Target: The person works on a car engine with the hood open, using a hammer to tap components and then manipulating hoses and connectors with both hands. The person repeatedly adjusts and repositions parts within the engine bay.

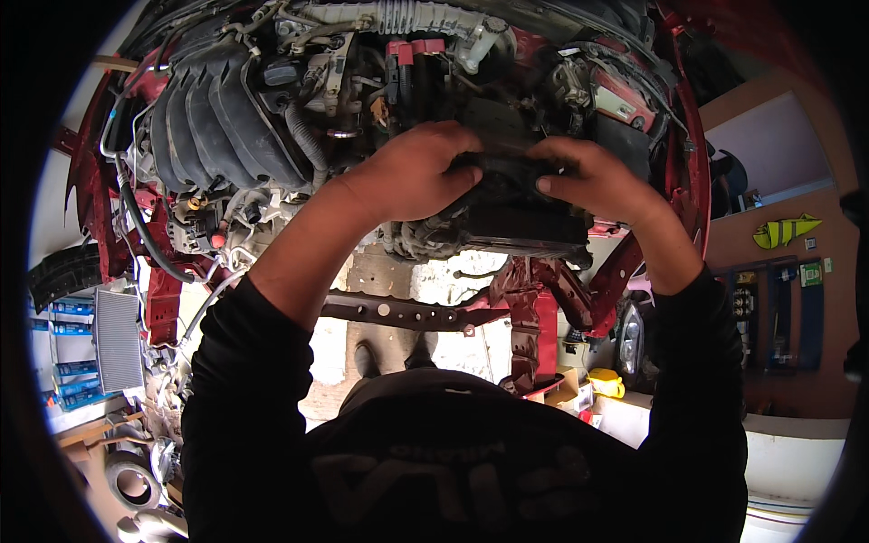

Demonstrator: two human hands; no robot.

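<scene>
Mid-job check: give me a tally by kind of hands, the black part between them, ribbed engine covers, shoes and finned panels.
Hands: 2, left hand and right hand
Black part: 1
Engine cover: 1
Shoes: 2
Finned panel: 1
Total: 7

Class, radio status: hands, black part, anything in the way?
Left hand, right hand at black part. Dark hoses or wires crowd its left. Grip unclear.

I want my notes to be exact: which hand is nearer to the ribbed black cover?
The left hand; the right hand is farther from the cover, beyond the black part between them.
</scene>
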